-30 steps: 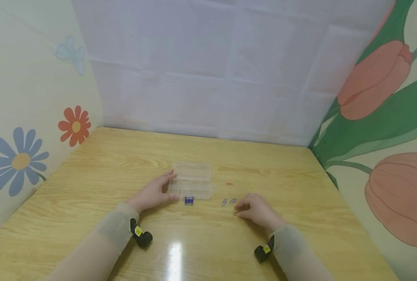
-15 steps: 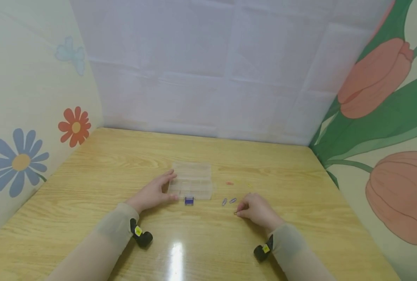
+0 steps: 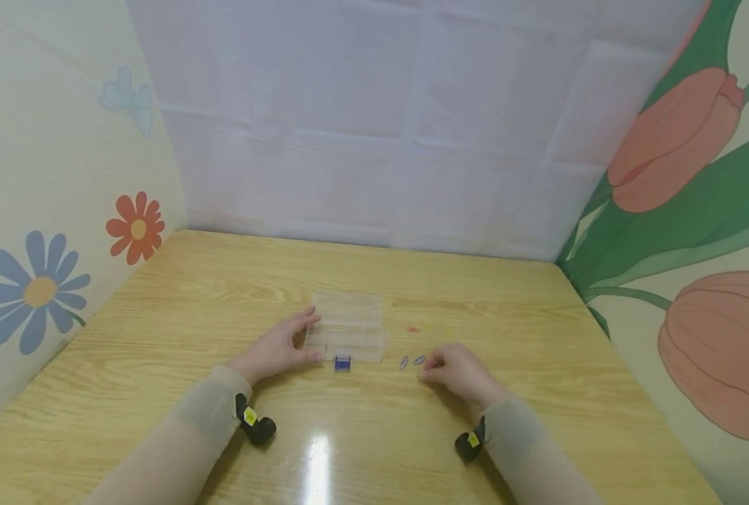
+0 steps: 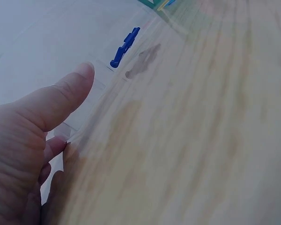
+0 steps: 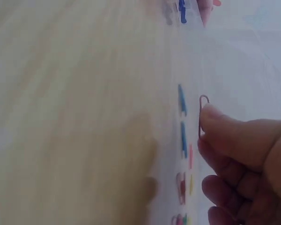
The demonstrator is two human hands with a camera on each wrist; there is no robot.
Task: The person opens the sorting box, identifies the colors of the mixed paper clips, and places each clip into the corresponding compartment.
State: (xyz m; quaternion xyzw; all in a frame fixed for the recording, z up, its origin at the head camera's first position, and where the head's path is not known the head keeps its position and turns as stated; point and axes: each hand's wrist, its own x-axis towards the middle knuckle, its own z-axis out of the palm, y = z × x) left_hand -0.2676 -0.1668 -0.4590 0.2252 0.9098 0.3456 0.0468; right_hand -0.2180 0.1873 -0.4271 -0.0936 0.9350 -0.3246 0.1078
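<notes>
In the head view, bracing the left hand (image 3: 276, 354) with fingers spread along the left side of the clear box (image 3: 357, 342), probably to stop it sliding on the tabletop (image 3: 387, 428), and holding the right hand (image 3: 459, 375) well to the box's right, beside two bluish clips (image 3: 404, 362). In the left wrist view, pointing the thumb toward the blue latch (image 4: 125, 47). In the right wrist view, pinching a reddish paper clip (image 5: 200, 115) between thumb and fingers, likely because such thin wire suits a fingertip grip.

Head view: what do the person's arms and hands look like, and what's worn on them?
The left hand and right hand are gloveless. Behind each is a pale beige cuff and a strapped-on black camera with a rounded end and small yellow tag.
</notes>
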